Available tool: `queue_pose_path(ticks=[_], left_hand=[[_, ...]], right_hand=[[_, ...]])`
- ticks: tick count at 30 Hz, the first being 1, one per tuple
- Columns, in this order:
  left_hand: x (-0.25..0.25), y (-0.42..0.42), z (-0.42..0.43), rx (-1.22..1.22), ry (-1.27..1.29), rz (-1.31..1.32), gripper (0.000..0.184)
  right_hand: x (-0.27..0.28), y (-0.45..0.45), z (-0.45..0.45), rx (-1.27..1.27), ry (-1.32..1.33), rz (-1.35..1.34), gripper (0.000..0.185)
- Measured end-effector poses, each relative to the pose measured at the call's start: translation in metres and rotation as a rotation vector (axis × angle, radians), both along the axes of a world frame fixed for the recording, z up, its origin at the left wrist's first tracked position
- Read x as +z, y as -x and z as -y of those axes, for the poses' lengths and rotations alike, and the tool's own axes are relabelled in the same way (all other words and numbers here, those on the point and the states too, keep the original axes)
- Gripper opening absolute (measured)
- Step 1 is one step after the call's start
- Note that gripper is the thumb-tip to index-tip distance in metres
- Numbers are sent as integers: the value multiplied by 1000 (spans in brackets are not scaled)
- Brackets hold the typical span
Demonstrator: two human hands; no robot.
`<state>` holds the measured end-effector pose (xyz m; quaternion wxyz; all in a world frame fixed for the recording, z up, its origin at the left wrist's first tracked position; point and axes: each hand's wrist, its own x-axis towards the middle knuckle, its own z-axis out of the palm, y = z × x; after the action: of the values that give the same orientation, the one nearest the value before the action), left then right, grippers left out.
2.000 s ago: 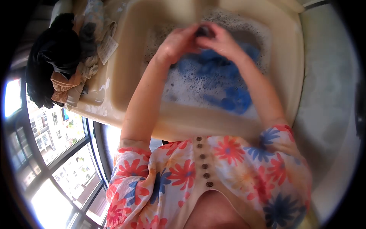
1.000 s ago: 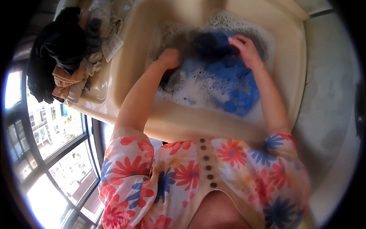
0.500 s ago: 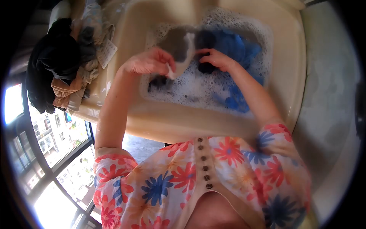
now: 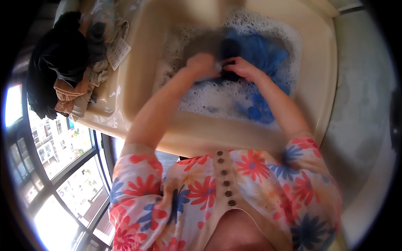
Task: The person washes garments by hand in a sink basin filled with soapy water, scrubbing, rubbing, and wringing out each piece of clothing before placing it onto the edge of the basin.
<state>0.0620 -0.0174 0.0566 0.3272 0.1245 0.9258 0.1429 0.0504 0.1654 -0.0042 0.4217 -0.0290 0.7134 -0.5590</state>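
My left hand [image 4: 203,66] is blurred over the soapy water, its fingers closed, with a small bit of white cloth [image 4: 218,67] showing at their tips. Close beside it, my right hand [image 4: 244,69] has its fingers curled on a dark cloth [image 4: 230,50] in the suds. Blue cloth [image 4: 261,54] lies soaked to the right of the dark one and under my right forearm. A brownish-grey cloth [image 4: 197,44] is partly under water behind my left hand.
The beige basin [image 4: 140,83] holds foamy water [image 4: 201,98]. On its left ledge is a pile of clothes: a black garment [image 4: 65,54], a tan piece [image 4: 71,90] and a pale one with a white label [image 4: 118,53]. A window [image 4: 63,150] stands at lower left.
My left hand has moved right and inward with the white cloth, nearly meeting my right hand. The white strip that hung between them is now mostly hidden. My right hand has shifted slightly right.
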Motion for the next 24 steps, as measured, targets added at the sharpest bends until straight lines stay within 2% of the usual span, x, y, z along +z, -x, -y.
queue_pose_path(ticks=[3, 4, 6, 8, 9, 11, 12, 13, 14, 15, 17, 19, 20, 22, 24], left_hand=[[-29, -7, -17, 116, -75, -153, 30], [-35, -6, -15, 160, -178, -95, 28], [7, 0, -14, 236, -374, 24, 25], [28, 9, -13, 173, -422, -27, 26], [32, 18, -6, 219, -581, 23, 29], [61, 30, 16, 362, -927, 133, 37], [80, 32, 29, 460, -1113, 189, 43], [60, 35, 50, 426, -959, 97, 46], [23, 40, 76, 393, -802, 1, 48], [1, 42, 88, 362, -649, -91, 51], [4, 14, 81, 358, -242, 271, 50], [-58, -16, 93, 44, -84, -160, 41], [-49, -15, 88, 89, -48, 12, 40], [-22, -9, 76, 179, 29, 358, 39], [-37, 0, 88, 232, -180, 412, 40]], right_hand=[[2, -4, -3, 32, -43, -31, 38], [4, -4, -5, 45, 6, 13, 38], [23, -5, -9, 60, 113, 105, 39], [60, 3, -1, 118, 42, -144, 35], [76, 7, 1, 147, 4, -270, 34], [85, 27, 0, -34, 122, -427, 22], [119, 33, -4, -72, 111, -433, 22], [137, 38, -9, -129, 24, -498, 21], [162, 49, -17, -119, 222, -658, 21], [163, 50, -20, -130, 203, -629, 22], [165, 53, -22, -150, 162, -572, 22], [133, 49, -13, -52, -70, -730, 21], [102, 48, -12, 12, -203, -792, 22], [42, 32, -11, 135, -308, -809, 30], [-2, 13, -19, 212, -329, -707, 27]])
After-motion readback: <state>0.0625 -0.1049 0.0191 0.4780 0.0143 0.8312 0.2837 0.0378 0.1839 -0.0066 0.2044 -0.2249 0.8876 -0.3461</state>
